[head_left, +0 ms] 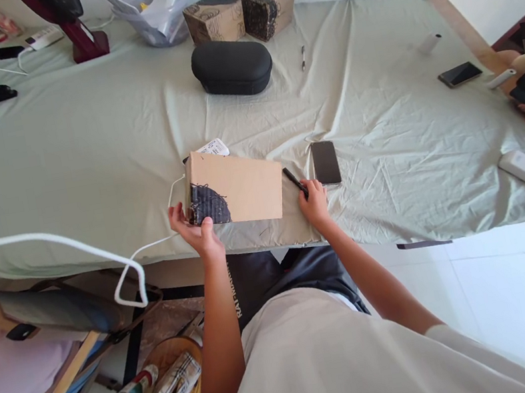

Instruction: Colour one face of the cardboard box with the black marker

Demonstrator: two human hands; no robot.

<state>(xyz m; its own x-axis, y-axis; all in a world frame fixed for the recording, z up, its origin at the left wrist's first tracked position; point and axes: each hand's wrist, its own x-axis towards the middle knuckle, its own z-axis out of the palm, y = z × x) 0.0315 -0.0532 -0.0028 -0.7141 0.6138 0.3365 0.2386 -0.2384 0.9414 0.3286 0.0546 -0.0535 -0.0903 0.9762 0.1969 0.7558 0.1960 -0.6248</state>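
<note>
My left hand (198,233) grips the near left corner of a brown cardboard box (245,186), thumb on the top face and fingers at its left end. Black scribbling covers that corner of the box. To the right, my right hand (315,204) is closed around a black marker (294,181) that points up and left, toward the box's right edge. Just beyond this hand lies a dark smartphone (325,162). Behind the box, a white printed item (214,147) shows partly, with a white cable running out on the left.
A black zip case (232,67) stands before two scribbled boxes (270,9) and a plastic basket (155,22). A pen (303,58) and another phone (459,75) lie farther off. A white cable (46,236) crosses at left. Other people sit at both ends.
</note>
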